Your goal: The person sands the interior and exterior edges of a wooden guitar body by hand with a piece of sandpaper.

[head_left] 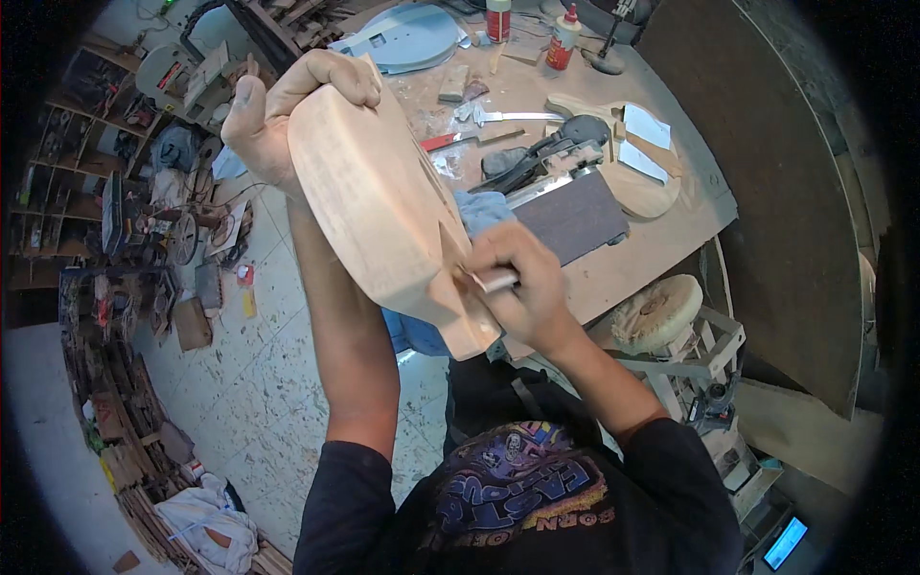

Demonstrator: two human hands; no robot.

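My left hand point(287, 115) grips a pale, unfinished wooden guitar body point(364, 211) along its upper edge, holding it tilted up on edge. At the body's lower right, beside a notched cutout, my right hand point(522, 287) is closed on a small pale stick-like piece point(494, 281) pressed against or very near the wood; its exact kind is unclear. A blue cloth point(412, 331) lies under and behind the body.
The workbench point(594, 287) holds a belt sander point(565, 216), another guitar body point(652, 196), glue bottles point(563, 38), files and a blue round piece point(402, 34). A machine stand point(700, 345) is at right, cluttered shelves point(96, 144) at left, stacked wood scraps point(115, 402) lower left.
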